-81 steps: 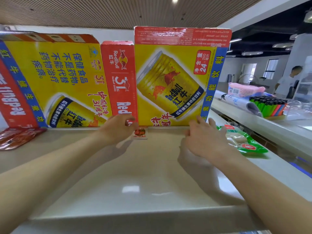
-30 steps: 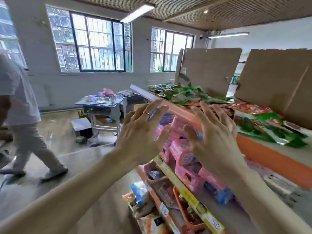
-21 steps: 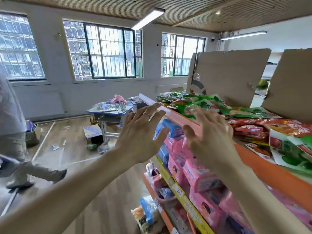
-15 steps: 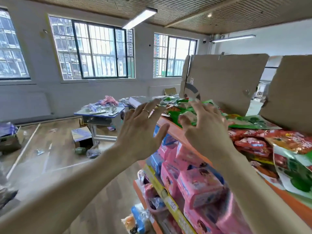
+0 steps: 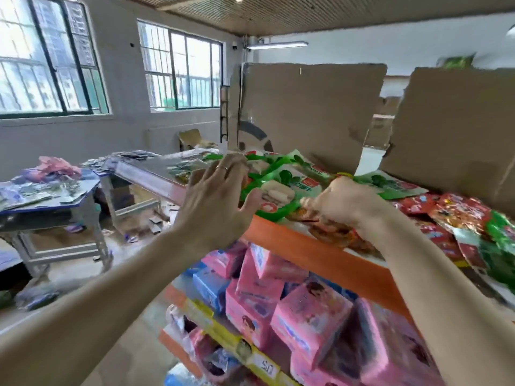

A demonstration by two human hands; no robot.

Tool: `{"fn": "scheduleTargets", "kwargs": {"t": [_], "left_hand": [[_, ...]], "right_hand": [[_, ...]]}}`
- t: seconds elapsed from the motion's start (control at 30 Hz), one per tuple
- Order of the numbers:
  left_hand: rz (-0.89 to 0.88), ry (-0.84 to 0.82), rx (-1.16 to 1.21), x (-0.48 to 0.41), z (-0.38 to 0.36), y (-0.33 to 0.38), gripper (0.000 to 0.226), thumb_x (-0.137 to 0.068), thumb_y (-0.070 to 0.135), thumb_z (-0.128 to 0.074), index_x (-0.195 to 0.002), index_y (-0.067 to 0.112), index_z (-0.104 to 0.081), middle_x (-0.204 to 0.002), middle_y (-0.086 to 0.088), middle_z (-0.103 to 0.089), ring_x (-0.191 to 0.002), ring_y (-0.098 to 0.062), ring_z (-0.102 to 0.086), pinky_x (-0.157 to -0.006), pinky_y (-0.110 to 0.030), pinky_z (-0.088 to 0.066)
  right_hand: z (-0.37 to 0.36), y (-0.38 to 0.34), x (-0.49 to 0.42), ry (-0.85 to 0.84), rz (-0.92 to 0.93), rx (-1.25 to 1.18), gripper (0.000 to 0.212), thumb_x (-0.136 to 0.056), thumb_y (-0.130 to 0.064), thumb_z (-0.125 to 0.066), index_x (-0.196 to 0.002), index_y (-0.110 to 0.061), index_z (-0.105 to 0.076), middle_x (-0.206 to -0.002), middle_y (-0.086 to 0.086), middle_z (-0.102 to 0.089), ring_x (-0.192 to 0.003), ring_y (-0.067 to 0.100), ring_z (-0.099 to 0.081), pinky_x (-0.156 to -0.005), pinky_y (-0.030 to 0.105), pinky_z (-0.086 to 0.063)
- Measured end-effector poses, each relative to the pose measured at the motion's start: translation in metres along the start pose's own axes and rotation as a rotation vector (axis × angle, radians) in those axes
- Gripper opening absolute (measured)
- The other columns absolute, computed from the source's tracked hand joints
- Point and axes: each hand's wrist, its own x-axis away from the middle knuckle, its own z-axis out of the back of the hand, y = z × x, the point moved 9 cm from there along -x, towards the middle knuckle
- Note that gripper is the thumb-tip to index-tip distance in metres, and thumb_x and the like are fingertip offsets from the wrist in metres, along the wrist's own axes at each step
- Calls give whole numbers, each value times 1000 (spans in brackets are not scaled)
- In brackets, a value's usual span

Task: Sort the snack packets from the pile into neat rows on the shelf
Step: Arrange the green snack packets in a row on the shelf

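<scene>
A pile of snack packets lies on the top shelf [image 5: 312, 247], which has an orange front edge. Green packets [image 5: 281, 178] are heaped at the left; red packets [image 5: 457, 208] spread to the right. My left hand [image 5: 214, 201] hovers with spread, straight fingers at the pile's left end, holding nothing. My right hand [image 5: 345, 203] is down on the pile near the shelf's front edge. Its curled fingers pinch an orange snack packet [image 5: 334, 235] that lies partly under my wrist. The picture is blurred by motion.
Brown cardboard sheets [image 5: 306, 107] stand upright behind the pile. Pink boxes [image 5: 309, 316] fill the shelf below, above a yellow price strip. A cluttered blue-edged table [image 5: 55, 190] stands to the left on the wooden floor, under the windows.
I have turned from the shelf with the drink cartons to this pile. Both hands went forward; the right hand dropped onto the packets and curled, while the left stays spread.
</scene>
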Motion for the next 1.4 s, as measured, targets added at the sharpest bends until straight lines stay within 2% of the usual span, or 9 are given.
{"fn": "scheduleTargets", "kwargs": {"t": [0.27,0.5,0.67,0.73,0.83,0.9,1.07,1.27,1.4], "left_hand": [[-110,3,144,-23,-22,-45,23,-93,42,-43,-85,23,-34,-113,3,-52,-93,-17,-51,-87,-33,-27],[-196,-2,295,-34,-40,-49,23,-96,38,-52,-86,21,-40,-107,10,-45,-89,-9,-41,-94,-34,-28],[-51,-122,653,-45,-59,-59,16,-97,37,-54,-94,22,-50,-114,10,-53,-106,-9,-49,-96,-34,-38],[31,-157,714,-48,-66,-68,13,-97,35,-56,-96,23,-52,-112,8,-56,-106,-10,-50,-91,-32,-41],[114,-150,721,-52,-71,-79,13,-95,36,-57,-94,24,-56,-106,7,-58,-103,-14,-53,-85,-30,-38],[116,-138,680,-51,-71,-80,15,-94,38,-58,-95,23,-56,-102,7,-59,-99,-15,-54,-83,-31,-39],[27,-126,545,-41,-65,-71,18,-93,38,-60,-96,20,-55,-95,7,-60,-87,-12,-54,-76,-28,-38],[-37,-141,507,-39,-61,-63,17,-93,38,-59,-94,22,-54,-94,7,-64,-86,-15,-58,-80,-36,-47],[-71,-167,517,-38,-61,-59,15,-93,37,-60,-91,23,-54,-91,9,-64,-85,-13,-57,-76,-33,-47]], "right_hand": [[-13,-10,-30,144,-111,88,35,-92,-35,-66,-82,-2,-58,-62,7,-52,-58,21,-51,-61,30,-40],[-27,-20,-42,223,-175,-104,30,-92,-27,-66,-74,-10,-49,-80,8,-62,-67,20,-54,-59,29,-41],[-30,-32,-43,354,-94,-291,29,-90,-19,-56,-64,-9,-48,-51,2,-43,-46,14,-39,-46,23,-29],[-28,-36,-40,404,-46,-233,33,-90,-25,-54,-62,-8,-49,-49,16,-50,-45,20,-43,-45,30,-34],[-33,-34,-39,406,-68,-139,27,-86,-27,-54,-64,-10,-55,-75,24,-69,-61,37,-65,-54,46,-52],[-33,-34,-39,398,-88,-77,27,-86,-27,-56,-64,-10,-54,-73,20,-70,-66,36,-68,-53,45,-52],[-31,-23,-42,328,-197,94,29,-90,-34,-59,-73,-11,-53,-63,0,-51,-57,19,-52,-50,27,-34],[-41,-22,-50,343,-178,-282,10,-89,-15,-60,-86,-5,-62,-73,7,-57,-64,19,-54,-55,28,-41],[-41,-36,-52,349,-99,-161,36,-88,-21,-62,-57,-15,-43,-49,-4,-40,-41,11,-36,-39,19,-27]]}}
